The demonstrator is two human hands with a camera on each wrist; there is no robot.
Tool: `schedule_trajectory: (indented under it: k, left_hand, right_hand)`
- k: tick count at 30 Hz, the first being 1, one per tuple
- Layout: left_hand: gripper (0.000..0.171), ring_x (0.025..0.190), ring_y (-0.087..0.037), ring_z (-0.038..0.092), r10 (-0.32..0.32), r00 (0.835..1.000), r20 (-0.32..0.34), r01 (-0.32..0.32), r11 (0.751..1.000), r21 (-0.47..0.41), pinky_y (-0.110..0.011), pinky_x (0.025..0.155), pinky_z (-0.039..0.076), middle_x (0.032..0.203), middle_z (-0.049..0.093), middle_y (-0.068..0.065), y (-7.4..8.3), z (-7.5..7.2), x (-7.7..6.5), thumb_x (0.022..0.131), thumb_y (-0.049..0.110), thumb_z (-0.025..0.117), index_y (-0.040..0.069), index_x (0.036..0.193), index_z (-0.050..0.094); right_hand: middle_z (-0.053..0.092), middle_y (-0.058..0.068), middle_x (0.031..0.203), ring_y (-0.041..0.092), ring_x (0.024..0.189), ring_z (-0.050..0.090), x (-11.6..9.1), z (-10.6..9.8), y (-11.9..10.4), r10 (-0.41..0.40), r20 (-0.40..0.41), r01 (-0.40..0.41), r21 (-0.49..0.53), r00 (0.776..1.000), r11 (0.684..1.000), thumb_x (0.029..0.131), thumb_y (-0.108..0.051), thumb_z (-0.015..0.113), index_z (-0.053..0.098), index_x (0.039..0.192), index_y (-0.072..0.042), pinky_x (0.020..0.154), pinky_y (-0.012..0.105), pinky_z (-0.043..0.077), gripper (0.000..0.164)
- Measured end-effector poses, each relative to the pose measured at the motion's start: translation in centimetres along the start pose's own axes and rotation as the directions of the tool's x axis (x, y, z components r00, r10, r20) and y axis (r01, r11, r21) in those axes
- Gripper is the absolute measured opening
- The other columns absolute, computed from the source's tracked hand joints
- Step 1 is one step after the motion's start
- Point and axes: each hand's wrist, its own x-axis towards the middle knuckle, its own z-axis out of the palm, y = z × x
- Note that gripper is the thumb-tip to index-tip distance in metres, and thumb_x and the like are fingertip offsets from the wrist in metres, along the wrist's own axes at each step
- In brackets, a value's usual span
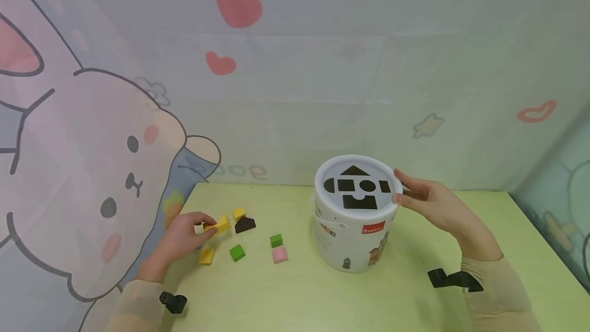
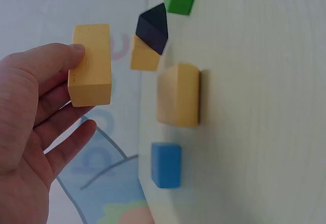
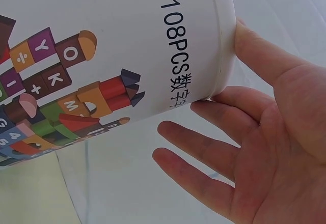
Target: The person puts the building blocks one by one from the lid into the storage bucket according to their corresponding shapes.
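Observation:
My left hand (image 1: 182,237) pinches a yellow rectangular block (image 2: 90,63) between thumb and fingers, raised above the left part of the table. Near it on the table are a yellow block (image 1: 207,256), a smaller yellow block (image 1: 238,213) and a dark, sloped block (image 1: 245,225). A blue block (image 2: 166,165) shows in the left wrist view; the left hand mostly hides it in the head view. With thumb and index finger, my right hand (image 1: 430,201) grips the edge of the white lid (image 1: 357,209) on a white bucket (image 1: 341,245). Its other fingers are spread apart.
Two green blocks (image 1: 237,252) and a pink block (image 1: 279,255) lie between the left hand and the bucket. Dark shaped holes mark the lid. The table (image 1: 295,301) meets a printed cloth backdrop (image 1: 322,81) at its far edge.

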Motion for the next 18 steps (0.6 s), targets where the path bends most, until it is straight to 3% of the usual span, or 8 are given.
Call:
schedule_trajectory:
  k: [8, 14, 18]
  left_hand:
    - [0.011, 0.088, -0.014, 0.066, 0.101, 0.995, -0.023, -0.101, 0.995, -0.005, -0.038, 0.079, 0.057, 0.098, 0.075, 0.01, 3.4, -0.5, 1.1, 0.092, 0.014, 0.087, 0.016, 0.101, 0.082]
    - [0.014, 0.087, -0.01, 0.065, 0.194, 0.98, -0.035, -0.196, 0.979, -0.057, -0.039, 0.082, 0.058, 0.098, 0.074, 0.011, 6.0, -0.4, 2.2, 0.091, 0.01, 0.087, 0.016, 0.101, 0.08]
    - [0.015, 0.088, -0.009, 0.065, 0.218, 0.975, -0.034, -0.22, 0.972, -0.078, -0.038, 0.082, 0.059, 0.099, 0.074, 0.011, 7.5, -0.3, 2.8, 0.09, 0.01, 0.088, 0.017, 0.101, 0.08]
  right_hand:
    - [0.051, 0.022, 0.158, 0.044, 0.142, 0.054, 0.1, 0.0, -0.2, -0.002, 0.0, 0.002, -0.013, 1.0, 1.0, 0.108, -0.033, 0.069, 0.029, 0.169, -0.008, 0.112, 0.067, 0.042, 0.077]
    - [0.05, 0.021, 0.159, 0.044, 0.142, 0.053, 0.0, 0.0, -0.2, 0.009, 0.001, -0.009, -0.007, 1.0, 1.0, 0.108, -0.034, 0.068, 0.028, 0.169, -0.009, 0.112, 0.068, 0.041, 0.077]
    - [0.052, 0.022, 0.157, 0.044, 0.143, 0.052, -0.1, 0.1, -0.3, 0.019, -0.004, -0.019, -0.013, 1.0, 1.0, 0.107, -0.037, 0.068, 0.028, 0.169, -0.01, 0.112, 0.069, 0.041, 0.078]
